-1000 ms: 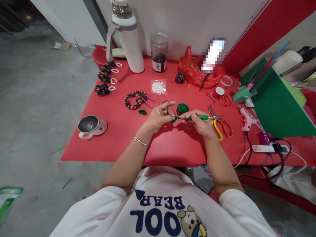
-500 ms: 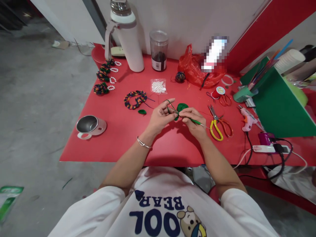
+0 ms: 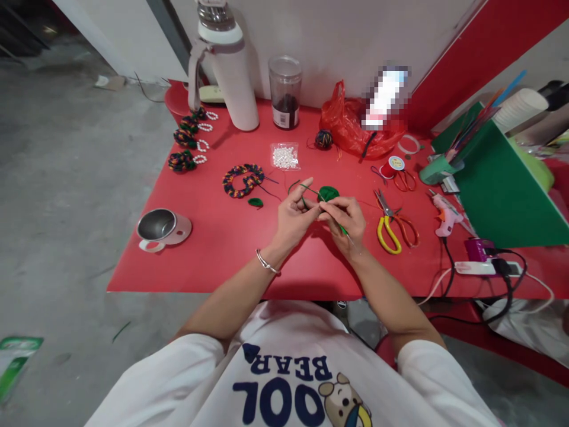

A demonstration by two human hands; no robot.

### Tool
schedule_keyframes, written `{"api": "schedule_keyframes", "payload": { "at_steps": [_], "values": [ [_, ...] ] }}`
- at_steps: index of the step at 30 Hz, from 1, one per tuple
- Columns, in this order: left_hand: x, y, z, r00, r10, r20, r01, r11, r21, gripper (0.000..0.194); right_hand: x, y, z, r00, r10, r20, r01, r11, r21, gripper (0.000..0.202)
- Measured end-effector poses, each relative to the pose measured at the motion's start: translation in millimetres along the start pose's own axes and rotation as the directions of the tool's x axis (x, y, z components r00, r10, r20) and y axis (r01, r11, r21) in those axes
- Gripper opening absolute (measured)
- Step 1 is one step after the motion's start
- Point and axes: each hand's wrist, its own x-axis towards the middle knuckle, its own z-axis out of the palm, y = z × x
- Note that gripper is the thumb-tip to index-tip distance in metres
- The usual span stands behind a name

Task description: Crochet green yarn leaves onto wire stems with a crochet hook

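Right hand (image 3: 349, 220) wrapped round green-handled hook (image 3: 344, 230), centre of frame; left hand (image 3: 294, 218), meeting it, holds green strand (image 3: 311, 190) over raised index finger, thumb pinched close. Any stitches hidden by fingers. Green yarn ball (image 3: 329, 193) just beyond hands. Likely trouble: slack strand if index finger dips, letting loop slip off hook; split fibres if hook tip stabs yarn; uneven tension if strand gets tugged hard.

The right fingers (image 3: 335, 212) hide part of the green-handled hook (image 3: 344, 230); toward two o'clock a phone-like object (image 3: 384, 98) is pixelated (unreadable), and the upper edge crops the eleven-o'clock bottle (image 3: 235, 80).
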Motion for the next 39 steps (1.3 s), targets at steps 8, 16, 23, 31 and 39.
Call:
{"api": "schedule_keyframes", "payload": {
  "at_steps": [8,16,23,31,39],
  "values": [
    [4.2,8.0,-13.1,0.948,-0.23,0.218,0.28,0.93,-0.237,0.078,8.8,7.6,-10.7,0.995,-0.056,0.083,0.042,0.985,0.166,0.027],
    [8.3,18.4,-24.2,0.943,-0.231,0.24,0.272,0.95,-0.156,0.067,27.2,5.0,-31.9,0.968,-0.05,0.248,-0.012,0.971,0.24,0.029],
    [9.4,21.2,-27.0,0.936,-0.239,0.257,0.28,0.95,-0.138,0.065,32.2,1.6,-36.2,0.962,-0.116,0.247,0.045,0.961,0.274,0.025],
    [11.1,25.9,-33.5,0.916,-0.256,0.31,0.304,0.945,-0.12,0.059,39.8,-2.4,-42.8,0.94,-0.163,0.299,0.063,0.946,0.317,0.023],
    [10.9,26.2,-36.4,0.882,-0.282,0.379,0.327,0.943,-0.059,0.052,35.9,-0.1,-42.6,0.943,-0.078,0.325,-0.095,0.87,0.483,0.021]
  ]
}}
